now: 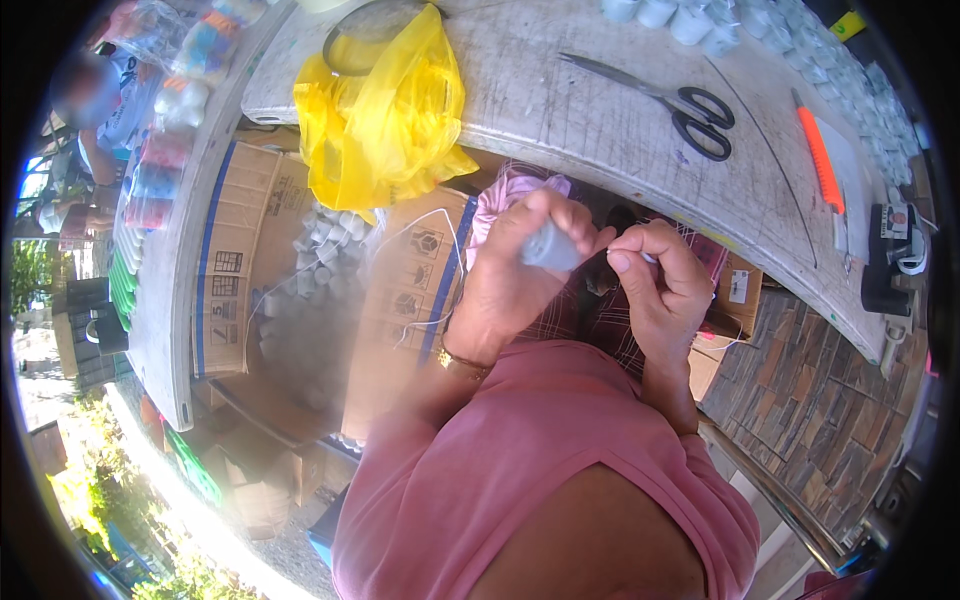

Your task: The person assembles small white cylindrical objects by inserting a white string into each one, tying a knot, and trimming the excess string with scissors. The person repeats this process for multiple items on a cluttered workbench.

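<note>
Head view: small pale grey-blue cylinder [550, 247] within the curled fingers of the left hand [510, 270], below and to the right of the crumpled yellow plastic bag [390, 120]. Cylinder and fingertips smeared by motion; its far side hidden, its details hard to make out. Farther right of the bag, right hand [665, 290] with thumb and index fingertip pinched together just beside the left; impossible to tell whether anything fine lies between them.

Dark ring [345, 40] partly covered by the bag's upper edge. Below the bag, open brown cardboard box [235, 250] with blue-edged flaps, its heap of small white cylinders [325, 245] partly lost in haze. Thin white string [450, 225] loosely looped across the flap nearer the left hand. To the bag's right, steel scissors with black looped handles [700, 120]; farther right, slim orange-handled tool [820, 150] and, cut off by the rim, rows of pale wrapped cylinders [690, 25].

Beneath the bag, scratched, weathered grey tabletop [530, 80], its near edge bowed by the lens and just above both hands. Stretch of worn surface between bag and scissors; narrow gap between hands and tabletop edge.
</note>
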The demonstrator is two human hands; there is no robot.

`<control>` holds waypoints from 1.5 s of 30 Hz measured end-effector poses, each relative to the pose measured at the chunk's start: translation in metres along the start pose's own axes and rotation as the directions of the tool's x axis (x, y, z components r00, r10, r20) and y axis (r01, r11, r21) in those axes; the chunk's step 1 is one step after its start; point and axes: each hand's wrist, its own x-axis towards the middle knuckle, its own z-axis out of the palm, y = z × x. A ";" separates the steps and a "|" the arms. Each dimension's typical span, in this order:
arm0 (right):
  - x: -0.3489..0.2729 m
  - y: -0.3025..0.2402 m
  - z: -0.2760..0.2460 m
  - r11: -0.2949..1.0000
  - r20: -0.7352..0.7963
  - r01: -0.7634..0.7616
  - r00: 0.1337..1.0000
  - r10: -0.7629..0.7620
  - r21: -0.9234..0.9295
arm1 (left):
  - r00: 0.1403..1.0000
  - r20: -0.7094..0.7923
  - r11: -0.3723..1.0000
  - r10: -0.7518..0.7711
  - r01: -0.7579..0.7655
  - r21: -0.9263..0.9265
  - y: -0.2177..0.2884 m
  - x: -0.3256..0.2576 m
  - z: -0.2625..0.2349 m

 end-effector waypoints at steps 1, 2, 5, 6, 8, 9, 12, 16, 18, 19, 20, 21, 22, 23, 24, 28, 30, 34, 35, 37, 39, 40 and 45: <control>0.000 0.001 -0.001 1.000 -0.007 0.001 1.000 -0.001 0.012 | 1.000 -0.024 0.997 -0.018 0.016 -0.074 0.001 0.000 0.003; 0.001 0.004 -0.002 1.000 -0.014 0.002 1.000 -0.002 0.025 | 0.998 -0.047 0.989 -0.037 0.029 -0.148 0.004 0.000 0.010; -0.001 0.004 -0.003 0.999 -0.054 0.001 0.999 0.002 0.050 | 0.990 -0.122 0.974 -0.068 0.039 -0.225 0.002 -0.002 0.016; -0.001 0.004 -0.002 0.998 -0.065 -0.004 0.998 0.008 0.062 | 0.985 -0.156 0.974 -0.068 0.032 -0.225 0.002 -0.003 0.017; 0.000 0.003 -0.001 0.998 -0.082 0.056 0.995 -0.056 -0.006 | 0.980 -0.174 0.980 -0.096 0.063 -0.190 0.003 -0.002 0.022; 0.001 0.002 -0.001 0.995 -0.088 0.088 0.992 -0.091 -0.040 | 0.977 -0.182 0.982 -0.109 0.077 -0.171 0.004 -0.002 0.024; 0.006 0.000 0.004 0.972 -0.117 0.195 0.971 -0.210 -0.131 | 0.991 -0.041 0.956 -0.125 0.110 -0.273 0.002 -0.002 0.021; 0.011 -0.003 0.008 0.921 -0.105 0.293 0.939 -0.328 -0.259 | 0.988 -0.062 0.956 -0.141 0.120 -0.269 -0.003 -0.002 0.026; 0.012 -0.006 0.011 0.902 -0.086 0.321 0.930 -0.358 -0.287 | 0.984 -0.092 0.958 -0.150 0.121 -0.260 -0.006 -0.001 0.027; 0.013 -0.006 0.013 0.892 -0.085 0.336 0.923 -0.376 -0.301 | 0.985 -0.073 0.948 -0.155 0.127 -0.293 -0.007 -0.001 0.026; 0.014 -0.004 0.016 0.882 -0.084 0.350 0.915 -0.394 -0.316 | 0.986 -0.054 0.936 -0.159 0.133 -0.326 -0.009 -0.003 0.023; 0.014 -0.002 0.017 0.871 -0.081 0.365 0.908 -0.411 -0.329 | 0.986 -0.034 0.923 -0.161 0.138 -0.359 -0.010 -0.004 0.021; 0.013 0.000 0.018 0.867 -0.079 0.362 0.908 -0.411 -0.344 | 0.984 -0.056 0.928 -0.168 0.139 -0.345 -0.011 -0.004 0.022; 0.012 0.002 0.018 0.862 -0.076 0.358 0.909 -0.410 -0.358 | 0.982 -0.077 0.933 -0.174 0.139 -0.331 -0.012 -0.004 0.025; 0.012 0.004 0.018 0.857 -0.075 0.354 0.910 -0.409 -0.373 | 0.979 -0.098 0.938 -0.181 0.142 -0.316 -0.012 -0.003 0.027; 0.011 0.008 0.019 0.838 -0.094 0.359 0.898 -0.430 -0.411 | 0.977 -0.153 0.979 -0.148 0.122 -0.165 -0.013 -0.002 0.029; 0.012 0.010 0.020 0.822 -0.104 0.376 0.883 -0.457 -0.427 | 0.981 -0.155 0.988 -0.117 0.099 -0.123 -0.015 -0.003 0.028; 0.009 0.006 0.018 0.794 -0.073 0.368 0.887 -0.456 -0.484 | 0.987 -0.162 1.000 -0.014 0.016 0.013 -0.020 -0.003 0.031; 0.007 0.006 0.019 0.788 -0.071 0.368 0.886 -0.458 -0.493 | 0.987 -0.157 0.999 0.019 -0.012 0.049 -0.021 -0.002 0.031; 0.005 0.005 0.021 0.798 -0.077 0.355 0.893 -0.444 -0.487 | 0.985 -0.159 0.992 0.061 -0.042 0.116 -0.023 -0.002 0.032; 0.004 0.004 0.025 0.829 -0.085 0.334 0.908 -0.411 -0.449 | 0.979 -0.181 0.982 0.089 -0.057 0.178 -0.022 -0.002 0.035; 0.003 0.005 0.026 0.825 -0.078 0.342 0.905 -0.418 -0.450 | 0.975 -0.194 0.982 0.109 -0.076 0.174 -0.023 -0.001 0.033; -0.001 0.004 0.025 0.870 -0.107 0.270 0.934 -0.341 -0.412 | 0.967 -0.210 0.979 0.142 -0.106 0.175 -0.025 -0.003 0.030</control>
